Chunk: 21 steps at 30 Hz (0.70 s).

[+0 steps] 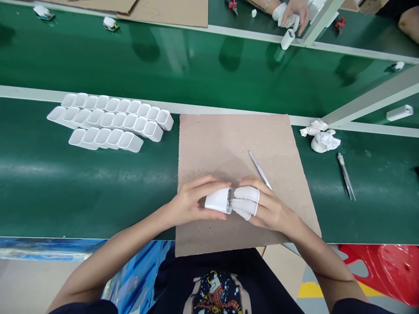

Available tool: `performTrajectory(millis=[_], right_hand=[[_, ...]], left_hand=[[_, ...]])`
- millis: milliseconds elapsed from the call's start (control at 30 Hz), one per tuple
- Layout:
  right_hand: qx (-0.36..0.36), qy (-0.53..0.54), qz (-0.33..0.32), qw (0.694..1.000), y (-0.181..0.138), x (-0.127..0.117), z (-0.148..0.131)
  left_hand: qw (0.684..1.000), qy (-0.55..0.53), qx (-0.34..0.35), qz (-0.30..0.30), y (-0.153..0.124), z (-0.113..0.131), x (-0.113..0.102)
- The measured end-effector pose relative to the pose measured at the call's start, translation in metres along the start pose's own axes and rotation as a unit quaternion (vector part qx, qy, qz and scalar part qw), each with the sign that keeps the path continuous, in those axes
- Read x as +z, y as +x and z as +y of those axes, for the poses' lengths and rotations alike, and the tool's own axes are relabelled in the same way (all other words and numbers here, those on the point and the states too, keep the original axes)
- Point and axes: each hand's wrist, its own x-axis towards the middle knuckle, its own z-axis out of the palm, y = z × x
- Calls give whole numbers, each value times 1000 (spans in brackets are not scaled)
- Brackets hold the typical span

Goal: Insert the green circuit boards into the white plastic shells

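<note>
My left hand (193, 200) is closed around a white plastic housing (217, 200), thumb and fingers along its sides. The housing lies sideways above the cardboard, its open end facing right, with some greyish metal-looking parts just inside. My right hand (262, 203) wears white finger cots (246, 199) on several fingers. Those fingertips are pressed together at the housing's open end, and whatever they pinch is hidden. Tweezers (259, 169) lie on the cardboard sheet (212, 144), just beyond my right hand.
Rows of white housings (113, 117) stand at the left on the green bench (39, 187). Crumpled white wads (324, 140) and a second pair of tweezers (346, 176) lie right. Beyond the rail runs a green belt (196, 65); a co-worker's hands (293, 15) are across it.
</note>
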Motion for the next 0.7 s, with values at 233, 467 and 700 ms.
performTrajectory(millis=[233, 467, 700], right_hand=[[45, 134, 7, 990, 1, 4, -4], [212, 377, 122, 893, 4, 4, 4], [265, 352, 91, 893, -3, -2, 22]], left_hand=[[1000, 16, 8, 7, 1, -1, -3], [995, 66, 54, 45, 2, 3, -6], [994, -76, -67, 29, -3, 4, -3]])
